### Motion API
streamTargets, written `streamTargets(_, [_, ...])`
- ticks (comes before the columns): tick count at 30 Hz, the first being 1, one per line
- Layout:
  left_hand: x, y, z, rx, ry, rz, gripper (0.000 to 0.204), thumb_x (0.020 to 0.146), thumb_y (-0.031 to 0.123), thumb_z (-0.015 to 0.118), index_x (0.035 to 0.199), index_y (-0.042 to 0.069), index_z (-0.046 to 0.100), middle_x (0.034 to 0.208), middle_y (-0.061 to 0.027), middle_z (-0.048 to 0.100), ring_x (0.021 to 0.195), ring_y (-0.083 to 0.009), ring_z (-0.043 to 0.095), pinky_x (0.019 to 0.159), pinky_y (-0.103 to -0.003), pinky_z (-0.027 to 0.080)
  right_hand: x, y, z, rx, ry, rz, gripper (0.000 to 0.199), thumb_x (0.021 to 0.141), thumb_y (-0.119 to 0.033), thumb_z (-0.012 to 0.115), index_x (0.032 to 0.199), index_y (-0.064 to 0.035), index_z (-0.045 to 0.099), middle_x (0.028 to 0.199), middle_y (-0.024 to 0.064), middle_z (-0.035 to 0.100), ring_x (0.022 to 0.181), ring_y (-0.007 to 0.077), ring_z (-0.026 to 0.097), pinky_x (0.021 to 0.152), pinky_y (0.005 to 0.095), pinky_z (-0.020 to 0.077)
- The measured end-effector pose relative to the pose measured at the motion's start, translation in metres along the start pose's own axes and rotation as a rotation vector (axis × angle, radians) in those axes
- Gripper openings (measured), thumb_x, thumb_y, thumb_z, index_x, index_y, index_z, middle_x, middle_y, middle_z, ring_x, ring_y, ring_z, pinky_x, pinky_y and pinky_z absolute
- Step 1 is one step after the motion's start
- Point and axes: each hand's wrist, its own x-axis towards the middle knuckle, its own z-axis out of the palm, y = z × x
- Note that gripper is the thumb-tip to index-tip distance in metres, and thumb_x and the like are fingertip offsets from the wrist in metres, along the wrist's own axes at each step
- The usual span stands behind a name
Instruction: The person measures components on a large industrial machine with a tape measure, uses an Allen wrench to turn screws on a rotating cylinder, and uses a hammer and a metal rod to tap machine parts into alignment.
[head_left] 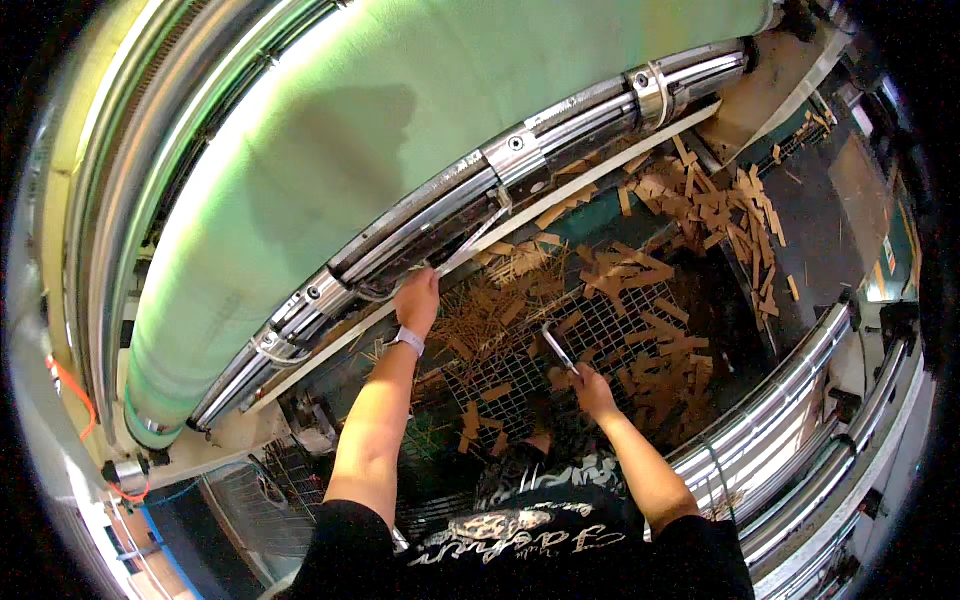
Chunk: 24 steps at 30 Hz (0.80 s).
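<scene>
right hand [595,393]: bent silver tool [561,350] is grasped near its lower end, bent tip pointed up-left, held above the metal grating [515,372]. left hand [418,300]: fingers are curled in beside the long metal bar assembly [410,235], right at the lower end of a thin silver rod [470,243]; whether the rod is in that grip can't be told. rod is angled up-right, its upper end near a clamp collar [515,152] on the bar. pale band [408,341] is worn on the left wrist. wide green roller [560,60] is mounted just beyond the bar. grating and floor around it are littered with brown cardboard strips [757,215]. chrome rollers [780,375] are set at right, near the right forearm.
</scene>
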Motion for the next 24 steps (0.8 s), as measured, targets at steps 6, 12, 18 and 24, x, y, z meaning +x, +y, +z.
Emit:
streamTargets(6, [0.025,-0.019,0.043,-0.009,0.019,0.033,0.016,0.083,0.025,0.051,0.089,0.011,0.058,0.068,-0.0144,0.059,0.060,-0.0342,0.056,0.053,-0.044,0.043,0.083,0.024,0.033,0.136,0.021,0.044,0.019,0.087,-0.018,0.049,0.091,0.0001,0.049,0.063,0.0135,0.048,0.051,0.0243,0.044,0.049,0.0361,0.0354])
streamTargets(12, [0.031,-0.040,0.040,-0.086,-0.002,-0.014,0.015,0.082,0.021,0.054,0.077,0.007,0.054,0.071,-0.0141,0.055,0.059,-0.0337,0.054,0.050,-0.041,0.042,0.174,0.001,-0.004,0.048,0.207,-0.102,0.025,0.079,-0.004,0.052,0.104,-0.0001,0.048,0.073,0.0207,0.054,0.065,0.0326,0.056,0.056,0.0371,0.0428])
streamTargets(18, [0.031,-0.051,0.057,-0.068,-0.015,0.015,0.011,0.081,0.018,0.055,0.085,0.008,0.058,0.076,-0.0140,0.058,0.064,-0.0337,0.056,0.052,-0.041,0.043,0.279,-0.068,-0.116,-0.293,0.388,-0.489,0.027,0.078,-0.002,0.050,0.105,-0.0031,0.048,0.083,0.0206,0.057,0.078,0.0366,0.056,0.063,0.0387,0.0439])
streamTargets(24, [0.014,-0.079,0.059,-0.133,-0.022,-0.006,0.012,0.082,0.017,0.056,0.082,0.005,0.056,0.072,-0.0150,0.056,0.060,-0.0318,0.054,0.051,-0.040,0.043,0.314,-0.116,-0.144,-0.585,0.275,-0.358,0.023,0.085,-0.007,0.049,0.107,-0.0010,0.050,0.083,0.0167,0.057,0.074,0.0181,0.052,0.067,0.0290,0.0419])
